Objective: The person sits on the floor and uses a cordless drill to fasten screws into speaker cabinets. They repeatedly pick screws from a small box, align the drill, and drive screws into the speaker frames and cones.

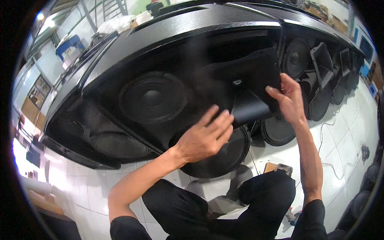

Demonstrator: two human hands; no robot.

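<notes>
A black speaker horn (252, 107), with a flared mouth and a small light throat hole, sits tilted at the front of a large black speaker cabinet (208, 30). Gripping its right edge is my right hand (291, 98), thumb in front and fingers behind. My left hand (206, 136) has its fingers stretched out by the horn's lower left edge; whether they touch it I cannot tell. A round speaker driver (153, 98) is mounted left of the horn. Below my left hand, a bigger round woofer (224, 156) stands low, partly hidden by that hand.
More cabinets with drivers and a rectangular horn (322, 64) run off to the right. A cable (334, 170) lies on the white tiled floor (92, 192). Near my right knee lies a brown block (271, 168). A blue container (70, 47) stands at the back left.
</notes>
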